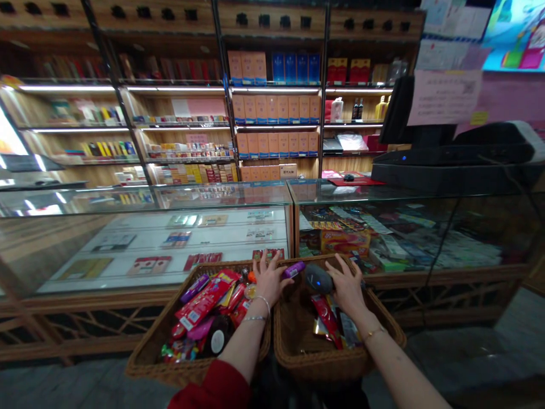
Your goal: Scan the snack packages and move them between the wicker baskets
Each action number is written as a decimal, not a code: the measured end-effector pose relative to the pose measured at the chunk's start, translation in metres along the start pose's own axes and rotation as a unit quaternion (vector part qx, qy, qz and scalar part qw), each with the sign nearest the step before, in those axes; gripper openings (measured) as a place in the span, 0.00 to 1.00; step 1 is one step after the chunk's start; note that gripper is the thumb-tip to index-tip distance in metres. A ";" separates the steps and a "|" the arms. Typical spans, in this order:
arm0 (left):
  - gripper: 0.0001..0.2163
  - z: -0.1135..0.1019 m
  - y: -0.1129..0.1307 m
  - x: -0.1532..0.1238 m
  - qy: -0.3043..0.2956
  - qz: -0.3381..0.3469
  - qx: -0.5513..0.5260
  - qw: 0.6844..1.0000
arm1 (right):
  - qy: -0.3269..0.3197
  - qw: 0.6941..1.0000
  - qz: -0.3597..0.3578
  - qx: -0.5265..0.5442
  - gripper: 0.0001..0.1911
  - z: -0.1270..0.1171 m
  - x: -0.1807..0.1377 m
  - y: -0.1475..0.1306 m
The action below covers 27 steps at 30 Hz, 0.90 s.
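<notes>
My left hand (268, 279) is over the inner edge of the left wicker basket (147, 349). A small purple tube (294, 269), with a pale label, sticks out to the right from its thumb side. My right hand (348, 284) grips a dark grey barcode scanner (318, 279) with a blue light, above the right wicker basket (283, 335). The scanner's head is close to the tube. Heaped in the left basket are a large red packet (208, 301), another purple tube (195, 288), a dark round container (220, 336) and colourful sweets. Below the scanner lies a red packet (327, 321).
A glass display counter (221, 196) runs behind the baskets, with boxed goods inside. On its right part stands a monitor (397, 111), and a cable (443, 238) hangs down the front. Lit shelves (279, 128) of boxes and bottles line the back wall.
</notes>
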<state>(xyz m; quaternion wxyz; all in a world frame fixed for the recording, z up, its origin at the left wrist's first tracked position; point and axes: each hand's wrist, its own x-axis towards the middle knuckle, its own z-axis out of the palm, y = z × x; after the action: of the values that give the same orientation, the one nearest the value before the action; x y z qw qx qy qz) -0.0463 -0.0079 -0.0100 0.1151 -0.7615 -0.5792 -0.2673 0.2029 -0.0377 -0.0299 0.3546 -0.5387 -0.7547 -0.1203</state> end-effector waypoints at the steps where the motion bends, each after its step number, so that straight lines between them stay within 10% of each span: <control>1: 0.16 0.000 0.000 0.000 -0.001 0.000 -0.001 1.000 | -0.001 1.000 0.000 0.002 0.21 0.000 0.000 0.000; 27: 0.15 0.001 0.000 -0.002 -0.006 0.010 0.015 1.000 | 0.001 1.000 0.003 0.014 0.20 -0.006 -0.003 -0.004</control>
<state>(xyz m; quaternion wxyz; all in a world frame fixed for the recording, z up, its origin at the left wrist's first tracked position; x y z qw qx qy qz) -0.0458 -0.0087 -0.0121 0.1263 -0.7670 -0.5761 -0.2528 0.2021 -0.0448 -0.0262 0.3631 -0.5356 -0.7547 -0.1088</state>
